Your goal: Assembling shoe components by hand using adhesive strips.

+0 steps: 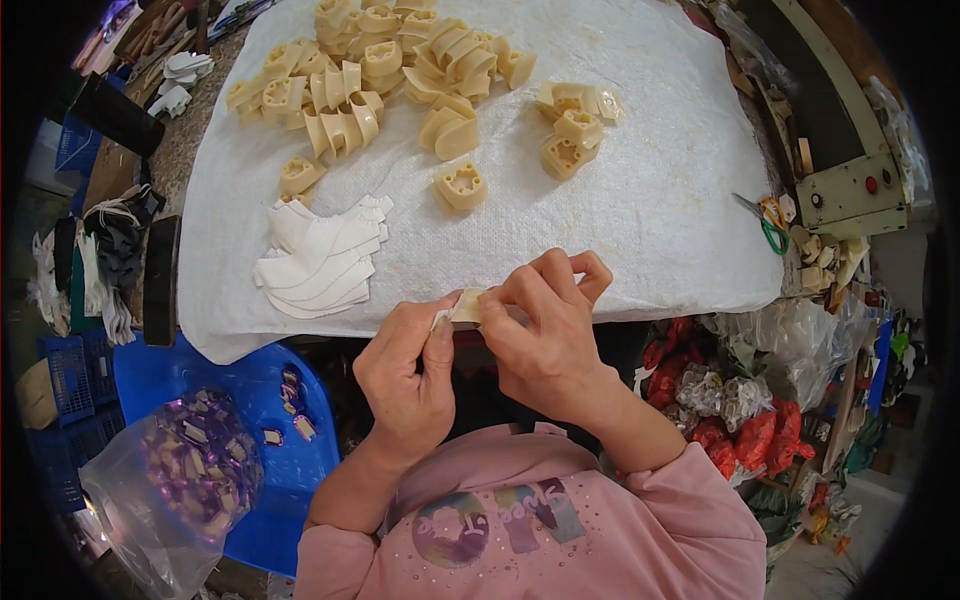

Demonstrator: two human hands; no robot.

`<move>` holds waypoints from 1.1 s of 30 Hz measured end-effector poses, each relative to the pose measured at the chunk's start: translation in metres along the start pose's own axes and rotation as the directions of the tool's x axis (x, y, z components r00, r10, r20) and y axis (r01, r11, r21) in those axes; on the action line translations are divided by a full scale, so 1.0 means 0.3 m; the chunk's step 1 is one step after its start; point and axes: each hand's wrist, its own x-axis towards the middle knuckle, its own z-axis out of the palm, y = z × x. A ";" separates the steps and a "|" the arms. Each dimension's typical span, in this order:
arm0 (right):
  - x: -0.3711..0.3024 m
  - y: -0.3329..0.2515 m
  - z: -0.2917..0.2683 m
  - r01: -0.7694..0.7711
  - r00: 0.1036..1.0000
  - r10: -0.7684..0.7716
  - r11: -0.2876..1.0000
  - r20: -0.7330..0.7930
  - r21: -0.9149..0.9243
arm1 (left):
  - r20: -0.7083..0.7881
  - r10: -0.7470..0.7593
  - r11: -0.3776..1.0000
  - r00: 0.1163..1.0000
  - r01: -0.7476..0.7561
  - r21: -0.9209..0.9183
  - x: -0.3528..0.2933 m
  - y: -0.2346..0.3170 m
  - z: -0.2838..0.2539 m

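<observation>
In front of my chest, both hands meet at the table's near edge around a small cream plastic piece [467, 306], apparently a shoe heel and partly hidden by fingers. My left hand [408, 365] is closed, its thumb and forefinger pinching a white cut-out [441, 317] at the piece's left end. My right hand [540, 335] is closed on the right end, with its outer fingers bent. A fanned stack of white cut-outs [325, 255] lies left of my hands. Beyond them stands a single cream heel [461, 187], and a large pile of heels [380, 75] lies farther back.
A small heel group [572, 140] stands right of centre on the white-covered table [660, 200]. Green-and-orange-handled scissors [772, 228] lie at its right edge, near a machine [850, 195]. Lower left, a blue tub [300, 480] holds a bag of purple-edged pieces [205, 460]. Red bags [765, 440] sit lower right.
</observation>
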 end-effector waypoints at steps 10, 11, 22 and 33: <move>-0.007 0.062 0.033 -0.032 0.999 0.041 0.970 -0.031 0.243 | 0.024 0.178 0.978 0.984 -0.180 0.102 0.006 0.000 -0.016; -0.011 0.066 0.030 -0.030 0.998 0.045 0.960 -0.045 0.278 | 0.048 0.089 0.996 0.995 -0.089 -0.012 0.005 -0.009 -0.023; -0.027 0.046 0.006 0.006 1.000 -0.021 0.841 0.022 0.542 | -0.019 0.379 0.922 0.925 -0.380 -0.076 0.036 -0.046 0.009; -0.027 0.051 0.003 0.041 0.991 -0.104 0.819 0.079 0.572 | 0.020 0.482 0.876 0.876 -0.482 -0.029 0.024 -0.029 0.001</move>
